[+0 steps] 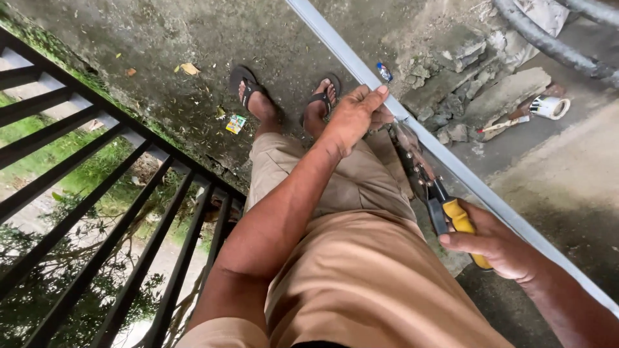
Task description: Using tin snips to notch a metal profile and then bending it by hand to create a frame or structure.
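Note:
A long pale metal strip [490,200] runs diagonally from the top centre to the lower right. My left hand [354,116] grips it near its middle, fingers wrapped over the edge. My right hand [493,245] holds the yellow handles of tin snips [429,187], whose dark jaws sit against the strip just below my left hand. My legs in tan shorts and my feet in black sandals [248,87] are below.
A black metal railing [97,193] borders the left, with grass and a drop beyond. Broken concrete rubble [464,84] lies at the upper right beside a white mug [551,106] and a thick grey hose [548,45]. Small litter dots the concrete floor.

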